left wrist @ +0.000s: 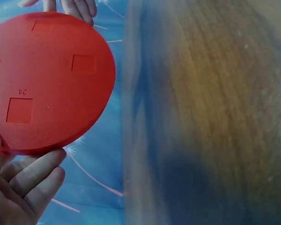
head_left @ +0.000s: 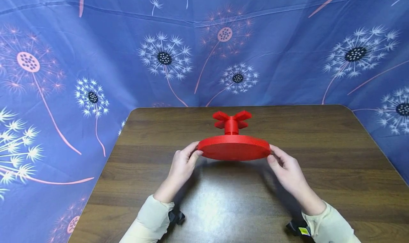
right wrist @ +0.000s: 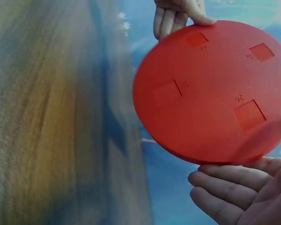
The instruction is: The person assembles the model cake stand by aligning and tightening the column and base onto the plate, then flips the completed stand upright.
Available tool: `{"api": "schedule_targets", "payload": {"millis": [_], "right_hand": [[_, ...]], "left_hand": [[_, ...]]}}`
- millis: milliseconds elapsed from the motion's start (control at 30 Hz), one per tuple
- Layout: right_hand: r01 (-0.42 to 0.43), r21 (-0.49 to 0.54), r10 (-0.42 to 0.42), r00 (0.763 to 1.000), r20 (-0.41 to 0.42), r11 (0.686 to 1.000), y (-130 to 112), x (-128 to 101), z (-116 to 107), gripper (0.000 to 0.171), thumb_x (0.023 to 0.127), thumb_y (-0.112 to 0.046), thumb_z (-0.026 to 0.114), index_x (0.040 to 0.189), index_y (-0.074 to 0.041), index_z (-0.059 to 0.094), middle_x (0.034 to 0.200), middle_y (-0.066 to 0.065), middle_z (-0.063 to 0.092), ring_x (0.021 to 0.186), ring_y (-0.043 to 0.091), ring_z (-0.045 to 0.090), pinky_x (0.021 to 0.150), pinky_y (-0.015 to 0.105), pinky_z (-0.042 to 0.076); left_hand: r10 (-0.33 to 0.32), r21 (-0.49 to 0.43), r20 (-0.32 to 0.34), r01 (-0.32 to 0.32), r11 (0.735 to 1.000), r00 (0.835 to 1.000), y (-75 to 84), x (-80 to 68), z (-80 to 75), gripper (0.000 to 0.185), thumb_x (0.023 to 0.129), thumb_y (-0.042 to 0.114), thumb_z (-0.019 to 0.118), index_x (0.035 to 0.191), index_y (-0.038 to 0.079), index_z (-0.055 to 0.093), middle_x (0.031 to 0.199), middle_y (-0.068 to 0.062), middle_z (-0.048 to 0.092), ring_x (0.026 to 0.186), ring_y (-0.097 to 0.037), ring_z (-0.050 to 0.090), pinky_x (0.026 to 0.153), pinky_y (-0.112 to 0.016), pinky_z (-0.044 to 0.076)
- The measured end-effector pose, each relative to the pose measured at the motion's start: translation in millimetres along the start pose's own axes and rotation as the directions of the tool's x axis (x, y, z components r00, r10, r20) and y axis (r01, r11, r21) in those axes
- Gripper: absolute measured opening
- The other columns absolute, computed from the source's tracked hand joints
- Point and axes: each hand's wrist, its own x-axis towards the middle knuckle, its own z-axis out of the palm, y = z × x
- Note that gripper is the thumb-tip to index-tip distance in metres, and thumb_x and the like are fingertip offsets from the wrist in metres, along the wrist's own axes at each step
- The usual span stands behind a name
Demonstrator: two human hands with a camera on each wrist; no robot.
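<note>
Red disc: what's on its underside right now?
The red disc shows shallow square recesses underneath, with small numbers beside them; one reads 26. Both hands' fingers cover parts of the rim. Its upper face is hidden in the wrist views.

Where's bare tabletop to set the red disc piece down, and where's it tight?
Bare wood on the table lies left of the left hand, right of the right hand, and along the far edge beside the cross-shaped top. The glossy patch between the forearms is bare too. Tight only at the centre, where both hands hold the red disc by its rim.
</note>
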Motion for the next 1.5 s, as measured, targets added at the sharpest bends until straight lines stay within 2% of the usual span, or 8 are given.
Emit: {"api": "schedule_targets", "payload": {"millis": [100, 433, 533, 633, 800, 1000, 1333, 1500], "right_hand": [[-0.018, -0.047, 0.018, 1.0, 0.009, 0.999, 1, 1, -1, 0.034, 0.092, -0.004, 0.065, 0.126, 0.002, 0.061, 0.097, 0.014, 0.073, 0.084, -0.009, 0.063, 0.07, 0.009, 0.046], [-0.074, -0.059, 0.074, 0.997, -0.008, 0.995, 1, 2, -1, 0.029, 0.088, -0.005, 0.071, 0.116, 0.0, 0.069, 0.085, 0.009, 0.074, 0.064, 0.002, 0.06, 0.052, 0.018, 0.042], [-0.12, 0.023, 0.119, 0.993, 0.025, 0.993, 1, 2, -1, 0.03, 0.09, -0.005, 0.068, 0.118, 0.006, 0.066, 0.083, 0.006, 0.074, 0.062, 0.002, 0.06, 0.053, 0.018, 0.044], [-0.188, 0.179, 0.175, 0.981, 0.085, 0.966, 1, 3, -1, 0.033, 0.094, -0.004, 0.063, 0.121, 0.014, 0.06, 0.086, -0.002, 0.074, 0.068, 0.004, 0.068, 0.063, 0.017, 0.053], [-0.263, 0.342, 0.227, 0.963, 0.143, 0.902, 1, 5, -3, 0.039, 0.097, -0.004, 0.057, 0.123, 0.024, 0.05, 0.089, -0.011, 0.073, 0.074, 0.008, 0.071, 0.067, 0.025, 0.057], [-0.288, 0.357, 0.246, 0.956, 0.161, 0.889, 2, 9, -6, 0.039, 0.098, -0.004, 0.057, 0.123, 0.025, 0.05, 0.087, -0.009, 0.073, 0.072, 0.009, 0.071, 0.064, 0.026, 0.057], [-0.294, 0.317, 0.251, 0.953, 0.17, 0.902, 3, 11, -7, 0.038, 0.1, -0.01, 0.055, 0.119, 0.022, 0.055, 0.082, -0.004, 0.073, 0.066, 0.011, 0.069, 0.06, 0.029, 0.057], [-0.3, 0.28, 0.26, 0.95, 0.171, 0.912, 3, 11, -8, 0.038, 0.1, -0.013, 0.055, 0.119, 0.02, 0.057, 0.08, -0.003, 0.073, 0.064, 0.013, 0.068, 0.06, 0.03, 0.057]], "left_hand": [[-0.015, 0.007, 0.008, 0.015, 1.0, 1.0, 1.5, 1.4, -1.0, 0.022, 0.092, 0.02, 0.066, 0.112, 0.012, 0.071, 0.094, -0.001, 0.075, 0.073, -0.008, 0.062, 0.069, -0.032, 0.053], [-0.133, -0.058, 0.06, 0.137, 0.989, 0.989, 2.4, 8.7, -5.3, 0.015, 0.094, 0.017, 0.065, 0.102, 0.007, 0.072, 0.08, 0.0, 0.071, 0.068, -0.009, 0.063, 0.065, -0.027, 0.053], [-0.215, -0.244, 0.14, 0.244, 0.939, 0.967, 3.7, 12.4, -8.5, 0.017, 0.094, 0.011, 0.064, 0.104, -0.002, 0.07, 0.085, -0.01, 0.073, 0.071, -0.015, 0.068, 0.069, -0.031, 0.057], [-0.28, -0.405, 0.225, 0.351, 0.845, 0.933, 4.9, 15.3, -11.6, 0.021, 0.094, 0.002, 0.062, 0.11, -0.01, 0.065, 0.093, -0.023, 0.071, 0.073, -0.021, 0.07, 0.07, -0.035, 0.059], [-0.28, -0.477, 0.312, 0.404, 0.781, 0.908, 4.7, 16.4, -13.6, 0.033, 0.093, -0.004, 0.058, 0.124, -0.016, 0.056, 0.103, -0.032, 0.067, 0.075, -0.019, 0.071, 0.073, -0.033, 0.058], [-0.291, -0.558, 0.358, 0.453, 0.695, 0.887, 2.0, 14.2, -13.8, 0.045, 0.094, -0.004, 0.057, 0.136, -0.015, 0.046, 0.111, -0.034, 0.063, 0.078, -0.015, 0.071, 0.076, -0.035, 0.058], [-0.319, -0.607, 0.405, 0.513, 0.606, 0.857, 1.1, 12.2, -11.7, 0.044, 0.097, -0.002, 0.052, 0.138, -0.017, 0.042, 0.111, -0.037, 0.061, 0.07, -0.013, 0.071, 0.072, -0.033, 0.058], [-0.344, -0.602, 0.415, 0.537, 0.59, 0.843, 0.3, 12.7, -10.7, 0.043, 0.099, 0.001, 0.052, 0.137, -0.016, 0.042, 0.112, -0.034, 0.063, 0.068, -0.013, 0.071, 0.072, -0.033, 0.058]]}}
